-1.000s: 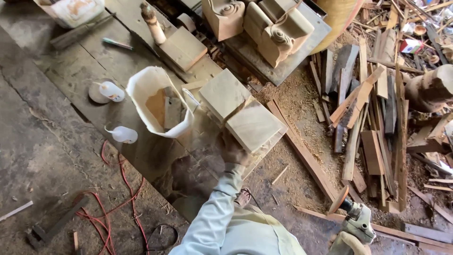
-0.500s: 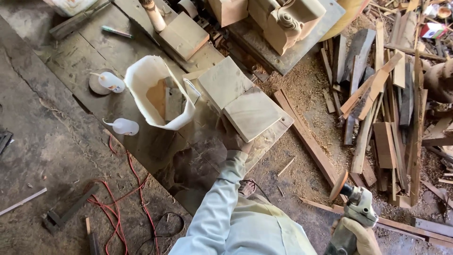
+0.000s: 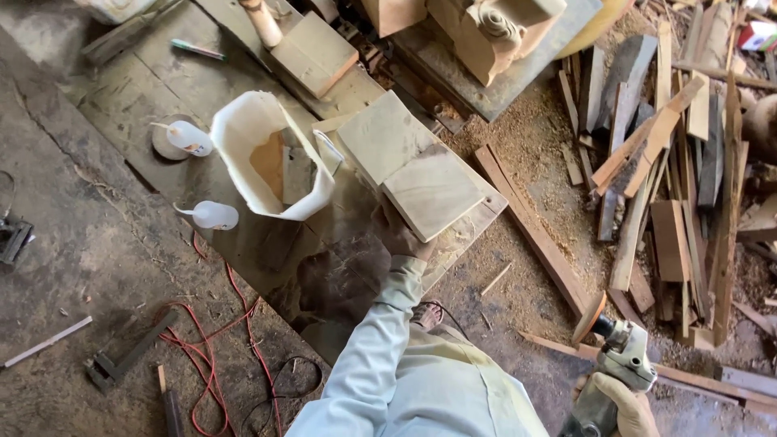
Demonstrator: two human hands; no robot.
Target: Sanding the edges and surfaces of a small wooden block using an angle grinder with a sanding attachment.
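Two pale wood blocks [image 3: 413, 166] lie side by side on a dusty board [image 3: 477, 222]. My left hand [image 3: 399, 235], in a dark dusty glove with a light sleeve, rests against the near edge of the closer block. At the lower right, my right hand [image 3: 623, 407] in a tan glove grips an angle grinder [image 3: 619, 360]. Its sanding disc [image 3: 589, 317] points up, away from the blocks and above the sawdust floor.
A white bucket [image 3: 243, 129] holding wood scraps stands left of the blocks, with two white squeeze bottles [image 3: 202, 176] beside it. Carved wood pieces [image 3: 486, 32] sit at the top. Scrap planks [image 3: 655, 178] pile up on the right. A red cable [image 3: 214, 340] trails across the floor.
The closer block has come down flat onto the board under my left hand. My right hand has brought the grinder a little further into view.
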